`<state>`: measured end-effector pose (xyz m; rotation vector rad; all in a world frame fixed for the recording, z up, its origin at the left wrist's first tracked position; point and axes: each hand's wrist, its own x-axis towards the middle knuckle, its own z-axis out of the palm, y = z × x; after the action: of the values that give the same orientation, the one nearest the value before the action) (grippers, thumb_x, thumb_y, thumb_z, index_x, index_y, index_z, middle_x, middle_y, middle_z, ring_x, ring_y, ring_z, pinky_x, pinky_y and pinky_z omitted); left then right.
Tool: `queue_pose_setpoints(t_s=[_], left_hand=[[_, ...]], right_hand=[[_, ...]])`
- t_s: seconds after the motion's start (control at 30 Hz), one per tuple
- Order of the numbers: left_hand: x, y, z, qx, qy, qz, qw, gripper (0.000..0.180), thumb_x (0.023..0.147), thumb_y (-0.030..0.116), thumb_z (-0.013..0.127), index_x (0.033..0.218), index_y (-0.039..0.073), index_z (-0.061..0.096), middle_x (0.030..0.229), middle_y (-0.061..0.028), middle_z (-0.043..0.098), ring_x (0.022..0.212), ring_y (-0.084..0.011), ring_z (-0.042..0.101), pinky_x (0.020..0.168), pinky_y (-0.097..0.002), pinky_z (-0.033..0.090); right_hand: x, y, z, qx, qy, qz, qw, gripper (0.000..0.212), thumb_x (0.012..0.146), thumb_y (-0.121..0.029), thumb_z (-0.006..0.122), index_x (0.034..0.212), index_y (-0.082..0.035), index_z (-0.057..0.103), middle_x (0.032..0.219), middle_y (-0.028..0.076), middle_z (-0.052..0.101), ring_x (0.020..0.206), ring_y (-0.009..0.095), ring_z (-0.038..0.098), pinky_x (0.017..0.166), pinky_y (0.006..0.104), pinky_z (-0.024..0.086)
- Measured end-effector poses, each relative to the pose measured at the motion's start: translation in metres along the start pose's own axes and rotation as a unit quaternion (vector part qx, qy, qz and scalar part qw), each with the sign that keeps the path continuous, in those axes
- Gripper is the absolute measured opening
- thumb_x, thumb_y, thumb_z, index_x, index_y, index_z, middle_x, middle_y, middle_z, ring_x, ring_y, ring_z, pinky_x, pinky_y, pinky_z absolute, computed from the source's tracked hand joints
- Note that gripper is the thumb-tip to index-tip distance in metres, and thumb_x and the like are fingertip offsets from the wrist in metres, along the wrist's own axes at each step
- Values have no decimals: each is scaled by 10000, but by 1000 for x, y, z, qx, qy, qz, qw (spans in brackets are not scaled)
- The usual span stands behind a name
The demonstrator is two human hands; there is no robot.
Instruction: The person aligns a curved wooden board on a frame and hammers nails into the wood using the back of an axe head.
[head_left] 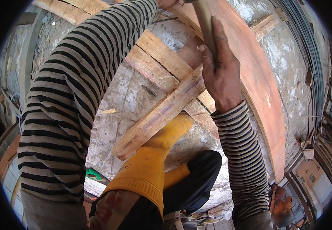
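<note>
The right hand (223,73) was held out from a raised forearm, back upward, forefinger stretched along a wooden handle (205,27) and thumb laid on its other side. The handle was gripped between them; the remaining fingers were hidden. The left arm was extended far forward, its hand (168,3) cut off by the upper rim of the view, so the state of that grip cannot be told. The handle was positioned over the left edge of a broad curved board (250,65), its long axis pointed forward from the right hand and tilted slightly left. Beyond that edge, planks (156,57) were crossed by a bar (162,109) set diagonally.
</note>
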<state>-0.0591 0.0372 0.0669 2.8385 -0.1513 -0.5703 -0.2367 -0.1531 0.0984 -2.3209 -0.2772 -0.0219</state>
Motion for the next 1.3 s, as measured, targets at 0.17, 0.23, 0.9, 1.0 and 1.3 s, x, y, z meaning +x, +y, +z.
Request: queue_pose_setpoints(t_s=[0.17,0.23,0.9,1.0,1.3], left_hand=[[8,-6,7,23,22,29,999,873,1051,653,220,1196,-55,710,1281,-240,681,1238,-369,628,1105,-455,425],[-4,-5,1,-18,21,26,999,891,1058,645,192,1197,-73,700,1274,-246,683,1235,-373,626,1119,-460,409],[17,-14,9,-98,-43,-10,994,868,1028,700,259,1242,-13,705,1331,-246,654,1264,-364,613,1112,-454,416],[10,-13,10,-103,-12,-21,994,895,1020,720,243,1270,-12,693,1363,-246,634,1301,-377,585,1142,-459,381],[4,-11,3,-99,-38,-11,994,880,1030,695,229,1210,-11,723,1316,-251,660,1317,-383,565,1163,-461,356]], right_hand=[[10,-7,-15,75,40,-35,996,553,1021,-153,641,1545,-116,468,1354,173,654,1187,243,652,1039,371,520],[18,-12,-18,82,103,-109,985,601,1021,-92,589,1584,-88,377,1479,224,534,1315,311,573,1096,375,476],[14,-13,-15,72,25,-20,997,562,1017,-159,635,1547,-114,453,1448,201,590,1288,301,614,1071,398,505],[12,-17,-9,93,151,-123,977,614,1030,-149,618,1588,-91,367,1482,219,545,1349,280,550,1110,386,465],[11,-9,-16,60,73,-61,994,587,1023,-133,620,1573,-119,417,1436,195,598,1268,265,617,1083,387,497]])
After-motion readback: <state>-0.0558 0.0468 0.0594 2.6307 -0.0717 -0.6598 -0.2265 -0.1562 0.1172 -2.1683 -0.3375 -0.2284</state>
